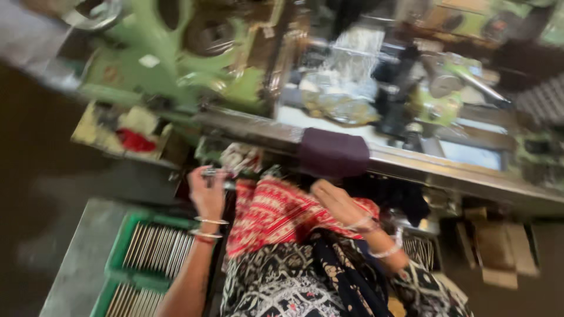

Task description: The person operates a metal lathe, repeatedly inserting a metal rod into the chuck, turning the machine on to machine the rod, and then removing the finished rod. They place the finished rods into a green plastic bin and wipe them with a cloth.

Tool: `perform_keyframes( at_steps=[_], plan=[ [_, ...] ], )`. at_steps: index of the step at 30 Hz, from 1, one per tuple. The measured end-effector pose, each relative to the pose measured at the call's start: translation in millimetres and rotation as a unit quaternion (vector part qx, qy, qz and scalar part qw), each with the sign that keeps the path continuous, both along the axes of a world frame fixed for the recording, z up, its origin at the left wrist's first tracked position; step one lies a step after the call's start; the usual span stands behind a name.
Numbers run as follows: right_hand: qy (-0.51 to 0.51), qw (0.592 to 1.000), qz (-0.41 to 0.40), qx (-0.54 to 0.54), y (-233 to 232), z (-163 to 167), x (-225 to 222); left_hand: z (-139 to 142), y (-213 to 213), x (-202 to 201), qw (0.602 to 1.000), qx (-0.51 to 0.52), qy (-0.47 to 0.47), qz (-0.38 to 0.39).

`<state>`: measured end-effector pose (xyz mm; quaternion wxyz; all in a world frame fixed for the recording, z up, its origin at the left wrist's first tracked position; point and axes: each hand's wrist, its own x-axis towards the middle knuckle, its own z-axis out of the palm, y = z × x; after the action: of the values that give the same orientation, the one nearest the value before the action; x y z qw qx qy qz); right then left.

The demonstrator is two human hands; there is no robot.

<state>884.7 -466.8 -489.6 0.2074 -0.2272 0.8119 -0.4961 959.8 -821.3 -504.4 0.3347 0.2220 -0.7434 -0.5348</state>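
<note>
The picture is motion-blurred. My left hand (207, 194) is closed around a small metal part (212, 174) at the front edge of a green machine (176, 58). My right hand (336, 202) rests on a red patterned cloth (276, 214) in my lap, fingers together; whether it holds anything is not clear. Bangles circle both wrists. A dark purple pad (332, 154) is wrapped over the machine's metal rail (446, 170) just above my right hand.
A green crate (126, 240) filled with several thin metal rods sits at my lower left. More rods (420, 249) lie at my right. A yellowish tray (88, 126) with a red rag hangs off the machine's left. Cardboard boxes (496, 249) stand at right.
</note>
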Motion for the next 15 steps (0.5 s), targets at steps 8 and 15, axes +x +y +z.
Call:
perform_keyframes(
  at_steps=[8, 15],
  plan=[
    [-0.492, 0.857, 0.024, -0.152, -204.5, 7.2, 27.7, 12.5, 1.5, 71.2, 0.962, -0.267, -0.018, -0.054],
    [-0.588, 0.792, 0.086, -0.139, -203.3, 1.6, 23.6, 6.3, -39.5, 78.6, 0.911, -0.390, 0.046, -0.127]
  ],
)
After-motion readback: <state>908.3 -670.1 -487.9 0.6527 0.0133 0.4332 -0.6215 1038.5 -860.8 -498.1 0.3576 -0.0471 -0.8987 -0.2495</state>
